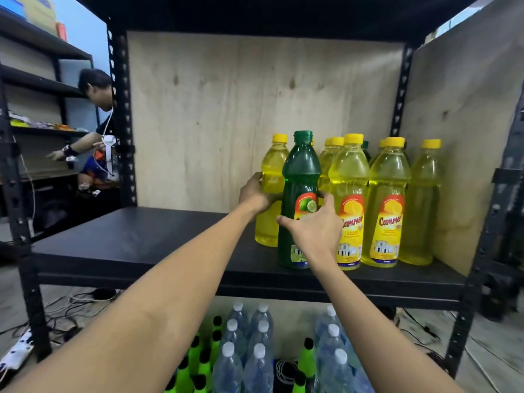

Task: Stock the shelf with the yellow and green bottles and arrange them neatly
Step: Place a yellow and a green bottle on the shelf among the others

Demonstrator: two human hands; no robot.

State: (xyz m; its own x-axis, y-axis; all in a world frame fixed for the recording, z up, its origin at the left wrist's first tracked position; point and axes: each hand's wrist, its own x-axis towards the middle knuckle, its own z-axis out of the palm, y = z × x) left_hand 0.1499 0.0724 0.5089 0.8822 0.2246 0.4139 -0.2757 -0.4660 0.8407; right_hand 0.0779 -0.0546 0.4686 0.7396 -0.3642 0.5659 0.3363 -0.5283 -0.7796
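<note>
A dark green bottle (301, 171) with a green cap stands upright near the front of the black shelf board (141, 242). My right hand (314, 228) is wrapped around its label. Just behind and left of it stands a yellow bottle (270, 171) with a yellow cap, and my left hand (255, 195) grips its middle. Several more yellow bottles (387, 194) stand in rows to the right, up to the plywood side panel. Another green cap peeks out behind them.
The left half of the shelf board carries nothing. Plywood back panel (241, 109) closes the rear. Below stand clear water bottles (243, 350) and bright green bottles (195, 358). Another person (96, 109) works at a shelf on the left. Cables and a power strip (17, 353) lie on the floor.
</note>
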